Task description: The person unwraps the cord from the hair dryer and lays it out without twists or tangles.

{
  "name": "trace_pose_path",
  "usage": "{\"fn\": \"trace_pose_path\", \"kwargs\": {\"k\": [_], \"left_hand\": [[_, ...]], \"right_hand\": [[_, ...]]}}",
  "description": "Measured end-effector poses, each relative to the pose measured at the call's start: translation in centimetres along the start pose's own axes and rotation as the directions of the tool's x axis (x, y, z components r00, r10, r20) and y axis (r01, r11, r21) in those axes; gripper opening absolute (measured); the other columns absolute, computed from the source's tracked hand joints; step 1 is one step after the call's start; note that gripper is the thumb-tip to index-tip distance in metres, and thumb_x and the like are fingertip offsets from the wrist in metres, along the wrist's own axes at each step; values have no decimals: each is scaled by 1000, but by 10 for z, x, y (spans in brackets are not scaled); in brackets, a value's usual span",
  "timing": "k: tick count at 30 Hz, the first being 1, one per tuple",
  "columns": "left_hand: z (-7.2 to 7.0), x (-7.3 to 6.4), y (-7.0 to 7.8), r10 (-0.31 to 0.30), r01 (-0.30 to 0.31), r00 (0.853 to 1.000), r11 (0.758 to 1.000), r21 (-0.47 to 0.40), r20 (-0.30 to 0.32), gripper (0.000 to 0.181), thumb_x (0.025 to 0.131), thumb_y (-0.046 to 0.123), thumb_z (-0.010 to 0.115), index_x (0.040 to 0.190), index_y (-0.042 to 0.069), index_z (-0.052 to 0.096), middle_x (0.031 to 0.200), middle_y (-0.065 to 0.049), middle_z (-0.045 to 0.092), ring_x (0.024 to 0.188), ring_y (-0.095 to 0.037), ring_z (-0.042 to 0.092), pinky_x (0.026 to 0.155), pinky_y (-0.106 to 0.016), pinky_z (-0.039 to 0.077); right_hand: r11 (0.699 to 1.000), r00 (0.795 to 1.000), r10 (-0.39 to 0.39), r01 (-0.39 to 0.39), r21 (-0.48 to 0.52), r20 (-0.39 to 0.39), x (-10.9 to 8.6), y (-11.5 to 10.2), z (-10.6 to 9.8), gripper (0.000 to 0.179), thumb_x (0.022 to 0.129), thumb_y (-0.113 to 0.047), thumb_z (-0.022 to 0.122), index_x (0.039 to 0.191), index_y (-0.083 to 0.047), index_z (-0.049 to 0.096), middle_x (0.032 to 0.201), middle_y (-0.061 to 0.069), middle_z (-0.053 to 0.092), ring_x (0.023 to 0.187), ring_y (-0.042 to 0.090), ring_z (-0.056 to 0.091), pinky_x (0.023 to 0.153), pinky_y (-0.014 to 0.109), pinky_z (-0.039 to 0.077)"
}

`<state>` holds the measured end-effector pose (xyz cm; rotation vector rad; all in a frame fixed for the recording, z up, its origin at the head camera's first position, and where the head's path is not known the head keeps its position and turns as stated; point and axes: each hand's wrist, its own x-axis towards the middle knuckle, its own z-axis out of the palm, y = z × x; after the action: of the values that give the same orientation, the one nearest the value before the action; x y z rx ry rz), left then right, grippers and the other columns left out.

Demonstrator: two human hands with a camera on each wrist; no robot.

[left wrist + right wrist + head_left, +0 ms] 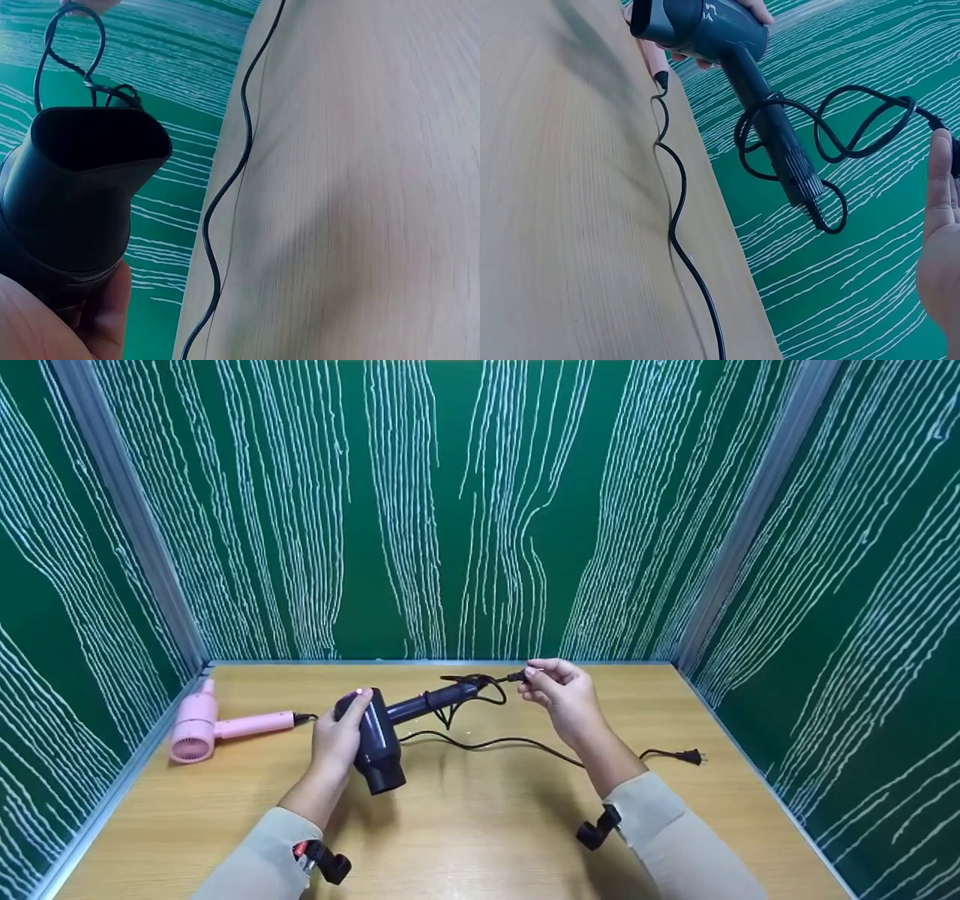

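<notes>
A dark hair dryer (380, 739) is held above the table by my left hand (337, 739), whose fingers wrap its body. Its nozzle (101, 139) faces the left wrist camera. The black cord (855, 146) loops around the handle (776, 142) and stretches to my right hand (566, 697). There the thumb and fingers pinch the plug (517, 676) at the cord's end; the fingers partly hide it.
On the left of the wooden table (480, 840) lies a pink hair dryer (196, 724). Its black cord (480, 746) runs rightward under my right arm to a two-pin plug (690, 757). Green panels (397, 510) with white wavy lines enclose the table.
</notes>
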<state>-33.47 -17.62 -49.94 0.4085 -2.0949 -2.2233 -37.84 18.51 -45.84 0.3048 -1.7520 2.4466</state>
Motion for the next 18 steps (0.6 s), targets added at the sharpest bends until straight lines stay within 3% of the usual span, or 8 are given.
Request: {"fn": "trace_pose_path", "kwargs": {"k": [7,14,18], "left_hand": [[-6,2,3,-16,16,1000,1000,-22,-25,98,104,77,66,168,6,44,160,-21,55,139,-35,60,129,-51,50],[-8,3,5,15,-17,997,999,-30,-74,90,105,74,66,159,3,53,151,-21,62,129,-30,66,112,-37,58],[-9,3,6,25,-28,997,999,-38,-74,89,105,74,65,160,4,54,153,-20,61,130,-30,64,112,-37,57]], "right_hand": [[1000,1000,14,-14,1,-13,-4,-1,-6,14,107,6,70,109,-6,78,94,9,78,75,17,77,75,26,68],[999,999,40,-40,-7,-17,-8,3,-13,12,107,5,70,109,-5,78,94,8,77,74,16,76,74,25,67],[998,998,61,-61,2,-29,-9,7,-16,15,107,6,69,105,-6,78,92,8,77,72,15,75,71,24,66]]}}
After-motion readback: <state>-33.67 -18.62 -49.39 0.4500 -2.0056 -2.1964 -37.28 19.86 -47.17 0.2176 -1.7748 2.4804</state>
